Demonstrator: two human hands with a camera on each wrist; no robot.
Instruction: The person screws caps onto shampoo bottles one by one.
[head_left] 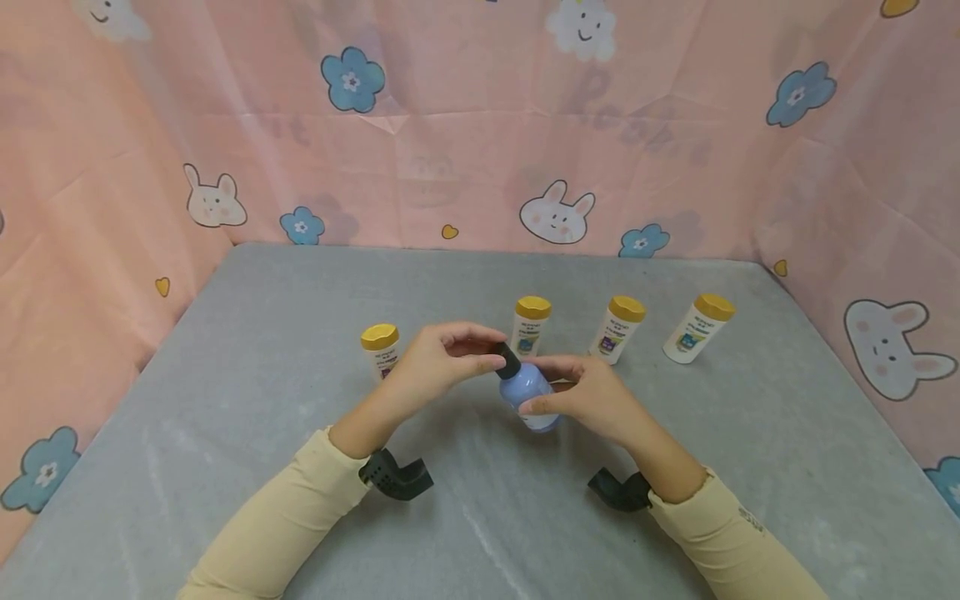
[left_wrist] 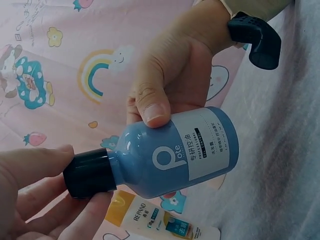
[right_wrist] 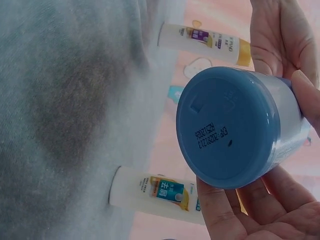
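Observation:
A glossy blue shampoo bottle [head_left: 525,387] with a white label is held tilted above the grey table, its cap end toward the left hand. My left hand [head_left: 442,354] pinches the black cap [left_wrist: 90,173] between thumb and fingers. Around the bottle's body, my right hand [head_left: 588,392] grips with the thumb on the near side and fingers behind. The cap sits on the bottle's neck in the left wrist view. Toward the right wrist camera faces the round blue base [right_wrist: 227,130], printed with dates.
Several white bottles with yellow caps stand behind the hands: one [head_left: 380,350] partly hidden by the left hand, one [head_left: 532,325] just behind the blue bottle, others [head_left: 618,329] farther right. A pink patterned cloth [head_left: 450,150] rises along the back of the grey table [head_left: 225,400].

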